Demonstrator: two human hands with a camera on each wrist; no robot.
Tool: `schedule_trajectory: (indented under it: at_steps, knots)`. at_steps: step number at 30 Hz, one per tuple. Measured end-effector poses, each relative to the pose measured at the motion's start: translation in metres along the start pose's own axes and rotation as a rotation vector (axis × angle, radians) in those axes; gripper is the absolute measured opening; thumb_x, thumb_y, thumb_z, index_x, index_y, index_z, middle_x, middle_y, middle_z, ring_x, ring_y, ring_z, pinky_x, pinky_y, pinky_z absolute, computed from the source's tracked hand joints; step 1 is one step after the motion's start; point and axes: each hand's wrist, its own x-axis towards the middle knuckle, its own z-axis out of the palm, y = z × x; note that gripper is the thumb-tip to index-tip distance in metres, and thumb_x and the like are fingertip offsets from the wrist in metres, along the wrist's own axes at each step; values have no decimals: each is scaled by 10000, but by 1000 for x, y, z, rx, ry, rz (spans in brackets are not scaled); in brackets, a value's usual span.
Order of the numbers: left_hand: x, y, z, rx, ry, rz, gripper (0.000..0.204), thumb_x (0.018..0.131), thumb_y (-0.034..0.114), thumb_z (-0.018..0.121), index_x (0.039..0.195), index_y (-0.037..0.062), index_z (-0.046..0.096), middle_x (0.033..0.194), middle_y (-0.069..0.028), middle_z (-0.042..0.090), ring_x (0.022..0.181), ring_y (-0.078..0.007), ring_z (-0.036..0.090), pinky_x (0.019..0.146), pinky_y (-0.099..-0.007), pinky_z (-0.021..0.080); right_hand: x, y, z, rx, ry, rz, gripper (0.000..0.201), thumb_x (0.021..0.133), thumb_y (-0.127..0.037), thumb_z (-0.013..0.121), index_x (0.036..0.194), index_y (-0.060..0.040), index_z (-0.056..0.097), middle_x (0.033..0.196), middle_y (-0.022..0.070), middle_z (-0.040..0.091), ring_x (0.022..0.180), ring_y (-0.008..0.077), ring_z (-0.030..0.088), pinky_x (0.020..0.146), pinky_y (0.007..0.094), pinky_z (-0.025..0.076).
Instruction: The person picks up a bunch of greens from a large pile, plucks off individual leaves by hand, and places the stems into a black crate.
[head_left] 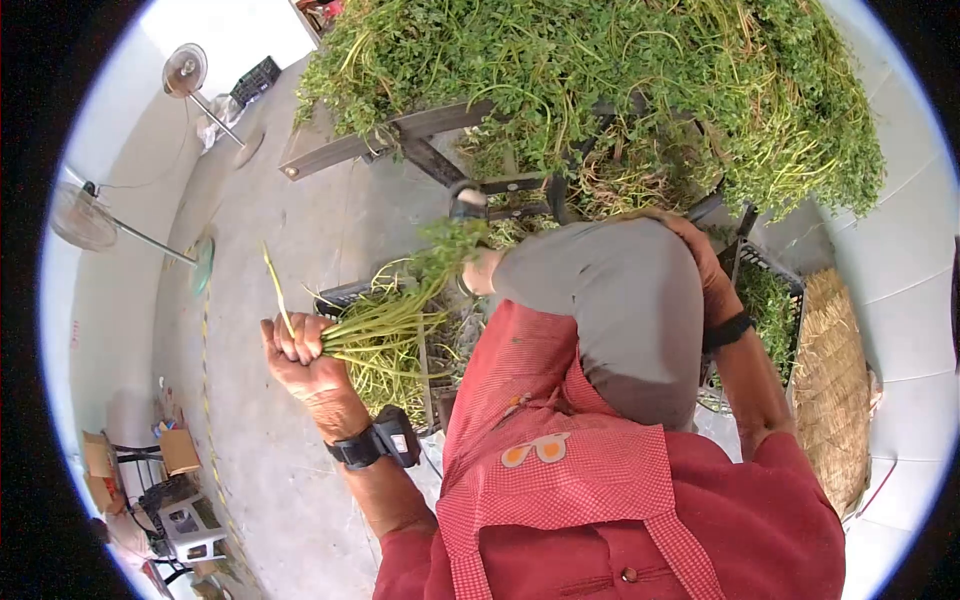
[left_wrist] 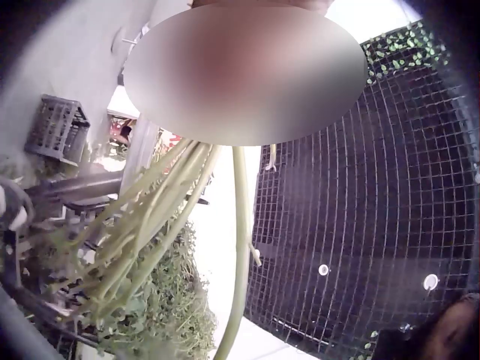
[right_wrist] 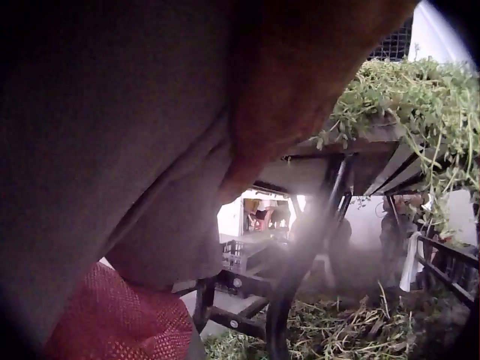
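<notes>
My left hand (head_left: 305,365) grips a bunch of long green leafy stems (head_left: 385,325), raised off to the left of the lap. The leafy tips trail toward the lower leg, and one pale stem (head_left: 277,285) pokes out past the fingers. In the left wrist view the stems (left_wrist: 161,202) hang down, with one thick stalk (left_wrist: 240,247) apart from the others; a blurred patch hides the upper middle there. My right hand (head_left: 703,265) rests on the grey-trousered knee (head_left: 650,290), and no held object shows in it. Its underside (right_wrist: 292,82) looms dark in the right wrist view.
Heaped greens (head_left: 600,70) cover a metal-framed table ahead. A dark crate (head_left: 345,295) with more stems stands below my left hand, and another crate (head_left: 795,285) of greens is at the right beside a straw-coloured bundle (head_left: 835,390). Two standing fans (head_left: 186,70) are at far left.
</notes>
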Motion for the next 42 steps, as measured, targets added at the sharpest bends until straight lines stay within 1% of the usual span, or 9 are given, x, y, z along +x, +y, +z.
schedule_trajectory:
  at_steps: [9,12,15,21,23,26,29,32,42]
  knots:
    - [-5,-44,34,-70,-207,-264,411,936,271,408,557,128,336,415,42,275,325,-83,212,329,-233,221,44,65,-12,200,38,345,368,918,-257,426,1166,-13,548,1138,91,577,1027,160,544,913,280,414]
    - [-11,-59,42,-112,-201,-339,404,936,276,405,567,125,345,412,41,282,326,-83,214,327,-230,217,49,80,-8,7,143,319,358,914,-244,467,1186,-22,539,1160,76,566,1031,153,541,918,271,408]
    - [-15,-74,42,-119,-221,-382,390,937,265,405,580,120,347,426,44,293,324,-76,207,318,-231,201,37,77,-3,-101,16,153,348,907,-248,508,1174,-32,556,1171,65,562,1040,134,528,925,262,393]
    - [-30,-106,48,-102,-283,-552,391,946,300,371,596,125,366,431,38,321,328,-76,222,328,-228,206,-8,-32,16,-642,75,27,337,872,-236,573,1129,-19,585,1075,74,615,1002,157,563,872,271,419]
    - [-33,-118,50,-86,-308,-595,390,946,301,371,595,130,363,433,41,323,328,-71,225,334,-228,208,-19,-56,20,-652,-42,-320,347,866,-265,591,1096,-5,598,1003,42,631,918,129,580,826,274,459]
    - [-36,-131,50,-89,-297,-658,393,943,301,381,587,136,354,431,45,319,330,-71,229,341,-227,212,-33,-77,60,-879,-259,-279,325,856,-254,581,1074,-14,603,984,86,638,886,171,605,784,299,478]
    - [-39,-137,53,-42,-241,-663,398,940,308,391,582,141,343,432,50,308,336,-73,230,350,-227,219,-20,-33,74,-964,-461,-430,300,843,-241,566,1057,-35,609,959,156,630,811,255,622,720,344,482]
    - [-40,-138,55,-19,-227,-644,396,943,281,403,580,136,337,422,50,299,326,-60,227,330,-217,193,-17,-13,79,-914,-474,-218,307,831,-247,562,1060,-48,601,918,193,619,755,320,605,676,377,463]
    - [-44,-148,50,21,-257,-708,390,940,326,395,596,148,351,432,51,303,352,-79,253,382,-240,250,-27,-3,80,-884,-364,-105,205,755,-210,594,828,-31,660,700,173,609,649,310,598,608,374,454]
